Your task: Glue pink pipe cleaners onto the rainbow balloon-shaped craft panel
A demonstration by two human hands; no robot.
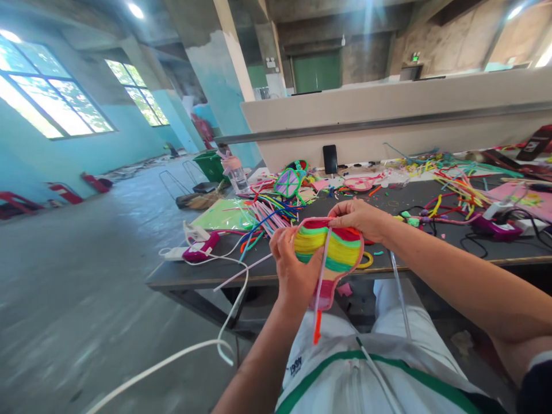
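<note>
Right, at the grip I have the right hand (356, 218) up at the top edge, thumb and fingertips pinching the rim of a striped paddle (345, 248) together with the upper end of a pale lilac strip (322, 270). And the left hand (295, 267) clamps the left side, thumb pressed across the front by the strip, other fingers curled round the edge.

The paddle is in mid-air, over the lap and the near edge of the table (181, 273), face towards me and handle down. I judge it light and fairly stiff in the flat, but its fuzzy-looking strands could lift if rubbed. The strip looks thin and bendy. Rim and handle seem the safest holds; a light pinch should do.

What a look it has! Crimson on top, then wavy mint, yellow and teal bands, pink edging all round, a magenta-and-pink handle. The lilac strip runs down the front and past the handle, with an orange-red piece (318, 328) hanging beside its lower end.

Further out there's a yellow ring (367, 260) just right of the paddle, a loose bundle of coloured strips (269, 213) to the left, and a dark phone (330, 159) propped upright at the back.
</note>
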